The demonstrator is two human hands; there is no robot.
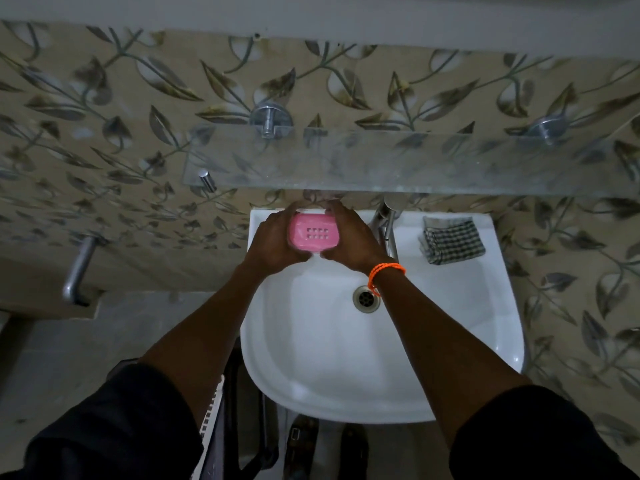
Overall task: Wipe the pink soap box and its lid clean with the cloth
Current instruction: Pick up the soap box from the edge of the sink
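The pink soap box [313, 233] is held over the back left of the white sink [450, 341], its slotted face turned up toward me. My left hand [273, 242] grips its left end and my right hand [349, 240] grips its right end, fingers curled over the far edge. I cannot tell whether the lid is on the box or apart. The folded checked cloth [452, 240] lies on the sink's back right ledge, untouched, to the right of my right hand.
A metal tap [386, 220] rises between the soap box and the cloth. The drain [366, 298] sits below my right wrist. A glass shelf [398, 161] juts out from the leaf-patterned wall just above my hands. A pipe [78, 268] sticks out at left.
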